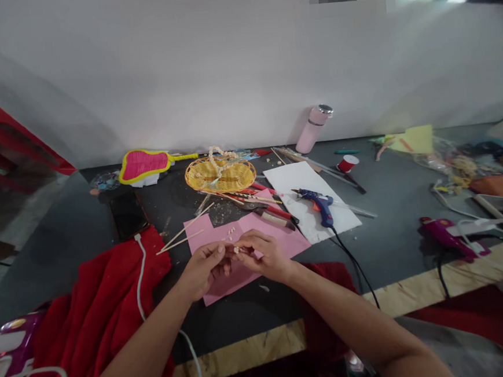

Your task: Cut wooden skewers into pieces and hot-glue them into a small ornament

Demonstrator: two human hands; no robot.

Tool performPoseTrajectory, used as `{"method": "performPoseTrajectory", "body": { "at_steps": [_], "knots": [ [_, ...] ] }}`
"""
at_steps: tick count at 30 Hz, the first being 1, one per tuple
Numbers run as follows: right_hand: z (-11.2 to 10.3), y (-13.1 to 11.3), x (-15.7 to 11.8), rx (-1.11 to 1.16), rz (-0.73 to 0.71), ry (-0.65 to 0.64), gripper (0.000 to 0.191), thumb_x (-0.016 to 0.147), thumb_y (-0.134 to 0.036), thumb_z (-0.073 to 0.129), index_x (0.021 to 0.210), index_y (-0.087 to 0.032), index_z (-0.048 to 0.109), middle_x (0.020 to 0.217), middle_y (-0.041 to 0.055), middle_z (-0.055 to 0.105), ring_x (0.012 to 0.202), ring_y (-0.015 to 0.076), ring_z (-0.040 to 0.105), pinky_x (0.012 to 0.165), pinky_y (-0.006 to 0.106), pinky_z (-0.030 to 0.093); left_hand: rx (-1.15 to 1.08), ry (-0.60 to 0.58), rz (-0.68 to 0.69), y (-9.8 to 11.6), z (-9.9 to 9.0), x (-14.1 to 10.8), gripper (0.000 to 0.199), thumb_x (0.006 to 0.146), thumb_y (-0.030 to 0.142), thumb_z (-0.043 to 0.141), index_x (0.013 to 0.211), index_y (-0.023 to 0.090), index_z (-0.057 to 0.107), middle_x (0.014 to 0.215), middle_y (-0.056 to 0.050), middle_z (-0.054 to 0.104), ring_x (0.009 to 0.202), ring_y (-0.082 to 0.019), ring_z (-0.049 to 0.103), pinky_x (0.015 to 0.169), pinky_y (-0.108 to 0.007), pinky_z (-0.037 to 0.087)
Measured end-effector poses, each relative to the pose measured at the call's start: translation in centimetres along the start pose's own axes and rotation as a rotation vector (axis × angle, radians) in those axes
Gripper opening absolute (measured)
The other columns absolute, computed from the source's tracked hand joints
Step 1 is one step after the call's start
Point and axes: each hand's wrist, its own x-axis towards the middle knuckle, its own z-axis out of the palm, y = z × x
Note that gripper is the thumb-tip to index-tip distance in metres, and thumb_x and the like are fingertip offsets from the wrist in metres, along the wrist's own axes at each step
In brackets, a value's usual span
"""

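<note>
My left hand [205, 269] and my right hand [263, 254] meet over a pink paper sheet [227, 289]. Between their fingertips is a small cream-coloured piece [236, 250], pinched from both sides; its exact shape is too small to tell. A few similar tiny pieces [231, 231] lie on the pink paper just beyond the fingers. Two thin sticks [185, 230] rest to the left of the paper. Behind the hands stands a yellow woven basket [199, 184] with a beaded string [215, 162] in it.
A blue glue gun [320, 203] lies on white paper [292, 179], near pliers [279, 212]. Around are a phone [128, 214], red cloth [106, 281], pink-yellow paddle [145, 165], pink bottle [312, 130], red spool [347, 164] and purple glue gun [449, 238].
</note>
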Motion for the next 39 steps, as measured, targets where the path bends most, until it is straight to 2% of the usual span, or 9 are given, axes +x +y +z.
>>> {"method": "performPoseTrajectory", "body": {
  "at_steps": [2, 6, 11, 18, 27, 29, 32, 36, 39],
  "knots": [
    [-0.1, 0.1, 0.0, -0.001, -0.008, 0.008, 0.017, 0.081, -0.022, 0.057, 0.098, -0.018, 0.060, 0.087, 0.0075, 0.061, 0.074, 0.0137, 0.058, 0.065, 0.025, 0.051, -0.006, 0.009, 0.007, 0.1, 0.0, 0.0, 0.025, 0.074, 0.032, 0.066, 0.088, 0.010, 0.065, 0.073, -0.006, 0.064, 0.051, -0.008, 0.053, 0.050, -0.019, 0.039],
    [-0.1, 0.1, -0.1, -0.003, 0.006, 0.004, 0.018, 0.081, -0.022, 0.056, 0.099, -0.019, 0.059, 0.089, 0.0073, 0.061, 0.076, 0.0138, 0.059, 0.067, 0.026, 0.052, 0.020, 0.022, 0.001, 0.1, 0.1, 0.1, 0.022, 0.074, 0.032, 0.066, 0.077, 0.011, 0.064, 0.069, -0.004, 0.064, 0.049, -0.007, 0.052, 0.048, -0.018, 0.038],
    [0.2, 0.2, -0.2, -0.007, 0.005, -0.026, 0.018, 0.081, -0.021, 0.057, 0.099, -0.019, 0.060, 0.089, 0.0072, 0.061, 0.076, 0.0138, 0.059, 0.066, 0.025, 0.052, 0.036, 0.017, -0.014, -0.1, 0.1, 0.1, 0.022, 0.066, 0.029, 0.074, 0.069, 0.011, 0.061, 0.064, -0.002, 0.063, 0.045, -0.005, 0.049, 0.045, -0.017, 0.036],
    [0.4, 0.4, -0.2, -0.031, -0.045, -0.071, 0.022, 0.081, -0.022, 0.058, 0.103, -0.020, 0.059, 0.093, 0.0079, 0.062, 0.086, 0.0151, 0.060, 0.074, 0.026, 0.053, 0.065, -0.001, -0.036, 0.0, 0.3, -0.1, 0.025, 0.068, 0.033, 0.071, 0.074, 0.010, 0.064, 0.058, -0.001, 0.059, 0.047, -0.007, 0.050, 0.047, -0.018, 0.037],
    [-0.3, -0.4, 0.2, -0.013, -0.022, -0.146, 0.028, 0.083, -0.025, 0.056, 0.111, -0.020, 0.057, 0.094, 0.0079, 0.062, 0.090, 0.0159, 0.058, 0.078, 0.027, 0.051, 0.119, 0.006, -0.019, 0.4, 0.5, -0.1, 0.021, 0.068, 0.030, 0.071, 0.072, 0.010, 0.065, 0.058, -0.001, 0.058, 0.049, -0.007, 0.050, 0.048, -0.018, 0.038],
    [-1.2, -0.8, 0.7, -0.018, 0.020, -0.142, 0.030, 0.084, -0.026, 0.055, 0.113, -0.019, 0.055, 0.096, 0.0081, 0.061, 0.088, 0.0158, 0.058, 0.077, 0.028, 0.050, 0.113, 0.038, -0.014, 0.5, 0.6, -0.1, 0.021, 0.066, 0.030, 0.073, 0.071, 0.011, 0.065, 0.060, -0.001, 0.059, 0.048, -0.006, 0.050, 0.048, -0.018, 0.037],
    [-3.4, -0.8, 1.5, -0.076, 0.118, -0.048, 0.028, 0.086, -0.024, 0.051, 0.113, -0.018, 0.053, 0.099, 0.0082, 0.060, 0.081, 0.0141, 0.057, 0.071, 0.027, 0.049, 0.105, 0.056, -0.044, 0.5, 0.6, -0.2, 0.023, 0.063, 0.029, 0.075, 0.071, 0.011, 0.064, 0.066, -0.003, 0.063, 0.048, -0.005, 0.049, 0.047, -0.017, 0.037],
    [-8.5, 1.3, 1.8, -0.253, 0.291, 0.061, 0.024, 0.084, -0.026, 0.052, 0.105, -0.018, 0.057, 0.092, 0.0058, 0.062, 0.072, 0.0126, 0.057, 0.063, 0.024, 0.046, 0.067, 0.009, -0.054, 0.3, 0.3, -0.2, 0.022, 0.065, 0.027, 0.074, 0.074, 0.010, 0.065, 0.071, -0.005, 0.064, 0.050, -0.005, 0.050, 0.049, -0.017, 0.037],
    [-12.9, 4.0, 0.6, -0.373, 0.504, 0.139, 0.023, 0.083, -0.032, 0.049, 0.099, -0.016, 0.057, 0.082, 0.0044, 0.063, 0.069, 0.0129, 0.057, 0.062, 0.023, 0.044, 0.043, -0.021, -0.039, 0.0, 0.0, 0.0, 0.020, 0.068, 0.027, 0.072, 0.074, 0.009, 0.065, 0.072, -0.006, 0.064, 0.051, -0.005, 0.050, 0.049, -0.018, 0.037]
  ]
}}
